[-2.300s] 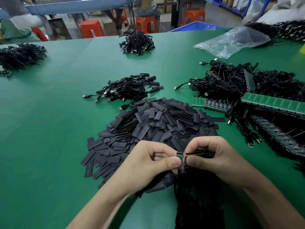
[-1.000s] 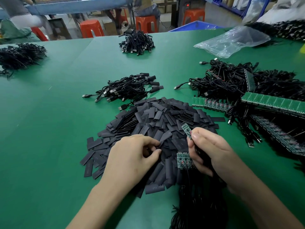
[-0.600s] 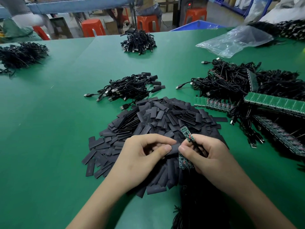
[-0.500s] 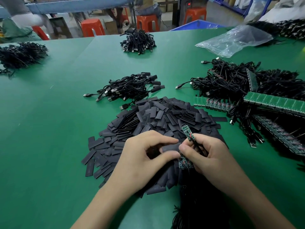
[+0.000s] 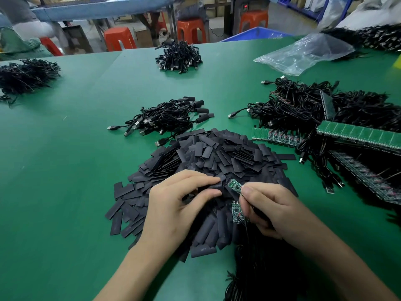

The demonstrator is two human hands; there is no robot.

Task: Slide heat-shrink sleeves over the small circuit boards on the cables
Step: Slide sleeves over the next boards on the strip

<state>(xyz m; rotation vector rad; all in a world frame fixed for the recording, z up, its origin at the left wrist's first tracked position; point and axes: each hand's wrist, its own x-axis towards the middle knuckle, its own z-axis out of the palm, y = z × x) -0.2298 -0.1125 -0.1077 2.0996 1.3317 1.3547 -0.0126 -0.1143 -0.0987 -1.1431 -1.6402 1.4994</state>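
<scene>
The green counter [image 5: 65, 170] fills the view. Along its right edge sprawls the biggest heap, tangled black cables [image 5: 303, 109] with USB plugs poking out. Long green strips of unseparated circuit boards [image 5: 358, 135] lie across that heap.

At the middle of the counter sits a broad pile of flat black heat-shrink sleeves [image 5: 217, 157], which reaches down to the hands. A crumpled clear plastic bag [image 5: 308, 53] lies toward the far right corner.

3 smaller cable bundles lie apart from one another: 1 at the left edge [image 5: 26, 74], 1 near the far edge [image 5: 179, 57] and 1 just beyond the sleeve pile [image 5: 169, 118]. More black cable [image 5: 260, 268] gathers at the near edge under the right wrist.

Both hands hover over the near side of the sleeve pile. The left hand [image 5: 173, 209] pinches a single sleeve [image 5: 213, 186] between thumb and forefinger, its open end facing right. The right hand [image 5: 273, 209] is curled, with thumb and forefinger pinching the near end of a small green circuit board [image 5: 234, 185]. The board tilts up to the left, its free tip just beside the mouth of the sleeve; whether it has entered cannot be told. A 2nd small board [image 5: 237, 212] hangs below, against the right hand's fingers.
</scene>
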